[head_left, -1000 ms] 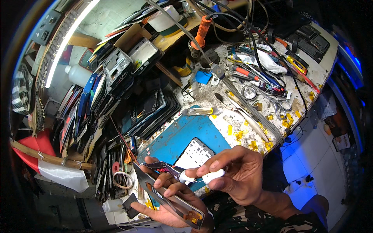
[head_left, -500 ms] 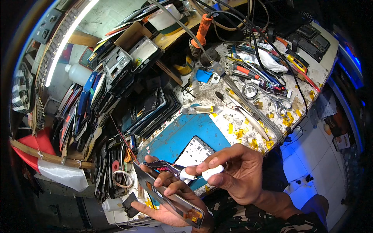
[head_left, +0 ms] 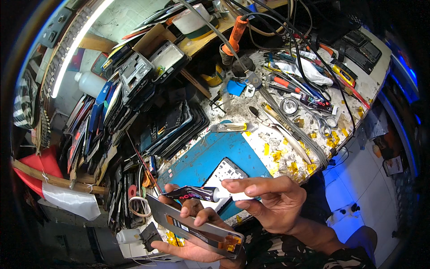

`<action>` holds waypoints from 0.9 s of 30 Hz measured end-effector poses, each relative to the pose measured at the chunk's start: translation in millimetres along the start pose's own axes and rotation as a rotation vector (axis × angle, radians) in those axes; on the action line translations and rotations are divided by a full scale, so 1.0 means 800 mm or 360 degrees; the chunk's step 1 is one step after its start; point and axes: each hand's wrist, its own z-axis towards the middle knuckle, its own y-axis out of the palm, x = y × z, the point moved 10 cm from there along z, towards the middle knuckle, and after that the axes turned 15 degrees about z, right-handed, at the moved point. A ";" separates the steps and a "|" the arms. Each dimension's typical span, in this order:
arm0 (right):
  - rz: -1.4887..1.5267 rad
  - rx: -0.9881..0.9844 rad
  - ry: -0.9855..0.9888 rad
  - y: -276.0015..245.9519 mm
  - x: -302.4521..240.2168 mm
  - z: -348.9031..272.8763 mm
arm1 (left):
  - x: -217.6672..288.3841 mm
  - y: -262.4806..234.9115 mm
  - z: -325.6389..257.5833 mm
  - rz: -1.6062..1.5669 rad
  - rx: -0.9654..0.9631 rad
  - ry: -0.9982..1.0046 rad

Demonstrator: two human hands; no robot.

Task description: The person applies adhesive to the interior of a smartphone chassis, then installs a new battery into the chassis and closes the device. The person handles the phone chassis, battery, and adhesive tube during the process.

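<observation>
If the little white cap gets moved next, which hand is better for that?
Probably the right hand: it pinches the white cap, close to the end of the dark tube. The left hand looks busier, holding both the tube and the flat panel.

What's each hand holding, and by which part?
The left hand holds a flat panel by one long edge and a tube by its body; the right hand pinches a white cap by its sides.

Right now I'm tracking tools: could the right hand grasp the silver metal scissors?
Likely not, unless freed: the right hand pinches a white plastic cap, though the scissors lie with handles uncovered.
</observation>
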 end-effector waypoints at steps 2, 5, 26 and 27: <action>-0.0359 -0.0110 -0.0095 0.005 -0.011 0.003 | -0.003 0.006 -0.002 0.0143 -0.0125 -0.0040; -0.1080 -0.0340 0.0017 0.007 -0.012 0.003 | -0.002 0.003 -0.008 0.0292 -0.0112 -0.0007; -0.1003 -0.1008 0.1026 -0.003 0.038 -0.027 | -0.006 0.003 -0.017 0.0578 -0.0539 -0.0311; -0.0851 -0.0938 0.1253 -0.008 0.044 -0.032 | -0.006 0.009 -0.018 0.0523 -0.0620 -0.0328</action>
